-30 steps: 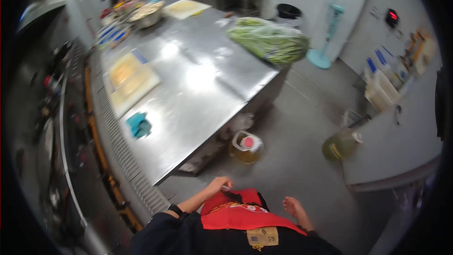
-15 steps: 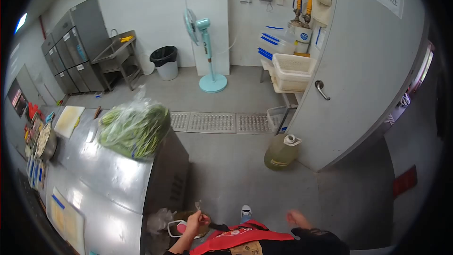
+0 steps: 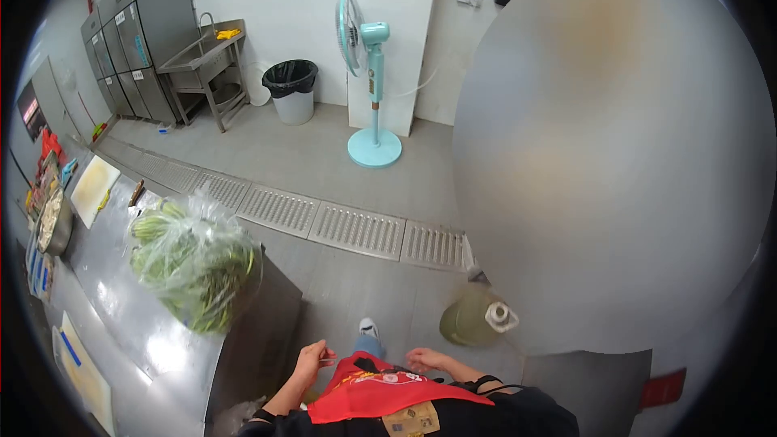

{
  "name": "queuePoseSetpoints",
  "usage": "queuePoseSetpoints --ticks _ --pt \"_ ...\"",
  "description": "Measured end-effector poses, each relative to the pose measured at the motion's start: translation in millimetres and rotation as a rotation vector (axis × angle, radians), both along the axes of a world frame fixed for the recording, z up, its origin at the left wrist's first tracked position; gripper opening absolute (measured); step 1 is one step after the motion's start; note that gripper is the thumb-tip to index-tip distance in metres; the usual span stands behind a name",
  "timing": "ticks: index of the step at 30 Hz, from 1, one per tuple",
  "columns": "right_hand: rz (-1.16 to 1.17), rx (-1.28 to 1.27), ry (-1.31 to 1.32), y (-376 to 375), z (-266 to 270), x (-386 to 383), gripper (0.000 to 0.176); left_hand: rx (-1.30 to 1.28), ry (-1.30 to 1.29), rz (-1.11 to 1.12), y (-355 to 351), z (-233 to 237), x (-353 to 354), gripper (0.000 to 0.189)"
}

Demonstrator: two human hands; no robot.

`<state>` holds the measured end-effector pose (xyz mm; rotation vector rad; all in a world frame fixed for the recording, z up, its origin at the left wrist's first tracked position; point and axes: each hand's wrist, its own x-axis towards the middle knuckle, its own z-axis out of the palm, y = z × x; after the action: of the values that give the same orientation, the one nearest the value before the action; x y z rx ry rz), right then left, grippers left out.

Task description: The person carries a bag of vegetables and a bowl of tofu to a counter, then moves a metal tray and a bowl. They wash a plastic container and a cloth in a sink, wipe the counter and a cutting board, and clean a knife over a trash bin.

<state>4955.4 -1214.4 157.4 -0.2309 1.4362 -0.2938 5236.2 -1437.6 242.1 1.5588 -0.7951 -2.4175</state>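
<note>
My left hand [image 3: 312, 361] is in front of the red apron [image 3: 380, 391], its fingers curled together. Whatever it may hold is too small to make out. On the apron's other side, my right hand [image 3: 429, 359] hangs with its fingers loosely apart and nothing visible in them. To the left, a clear plastic bag of long green vegetables [image 3: 194, 263] lies on the corner of the steel table [image 3: 121, 291], apart from both hands. A large greenish plastic jug [image 3: 471, 320] stands on the floor to the right of my right hand.
A floor drain grate [image 3: 356, 229] runs across ahead. Beyond it stand a turquoise fan [image 3: 375, 146], a lined bin [image 3: 291, 101] and a steel sink [image 3: 198, 65]. Cutting boards [image 3: 95, 188] and a metal bowl [image 3: 57, 226] sit on the table. A blurred grey patch [image 3: 607, 178] hides the right side.
The view has turned and moved forward; the jug and table corner are nearer. My right hand has come inward toward the apron. The door and stacked crates are now hidden by the blur.
</note>
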Motion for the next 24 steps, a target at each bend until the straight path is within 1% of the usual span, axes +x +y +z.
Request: queuePoseSetpoints --ticks 1,4,6,7,10,12,14,15,16,18,20,22,24 --pt "0.108 -0.004 -0.034 -12 7 -12 0.037 -0.010 0.013 0.007 -11 -4 -14 0.032" --pt "0.412 -0.253 -0.176 -14 14 -45 0.047 -0.067 0.063 0.028 -51 -13 -61 0.032" --pt "0.402 -0.356 -0.151 -27 9 -62 0.050 -0.130 0.082 0.043 -76 -10 -83 0.032" --pt "0.397 -0.407 -0.139 -35 4 -71 0.052 -0.138 0.091 0.076 -87 -1 -99 0.033" --pt "0.380 -0.563 -0.107 -66 -12 -100 0.057 -0.155 0.122 0.137 -109 0 -130 0.033" --pt "0.408 -0.582 -0.124 -101 -18 -119 0.056 -0.108 0.143 0.151 -131 -5 -137 0.033" --pt "0.545 -0.493 -0.207 -143 -20 -166 0.054 -0.061 0.129 0.304 -129 -12 -142 0.034" --pt "0.615 -0.433 -0.234 -159 -22 -191 0.054 -0.040 0.113 0.335 -124 -12 -150 0.034" --pt "0.641 -0.401 -0.240 -175 -28 -205 0.053 -0.014 0.120 0.271 -133 -14 -153 0.034" --pt "0.837 -0.225 -0.326 -239 -35 -271 0.052 -0.001 0.029 0.502 -132 -9 -183 0.034" --pt "0.998 -0.086 -0.377 -308 -41 -314 0.050 -0.004 -0.036 0.557 -149 -12 -199 0.034" --pt "1.153 0.065 -0.394 -373 -56 -339 0.049 0.018 -0.053 0.681 -157 -6 -219 0.035" --pt "1.265 0.192 -0.379 -431 -75 -345 0.048 0.014 -0.074 0.813 -164 -2 -226 0.034"
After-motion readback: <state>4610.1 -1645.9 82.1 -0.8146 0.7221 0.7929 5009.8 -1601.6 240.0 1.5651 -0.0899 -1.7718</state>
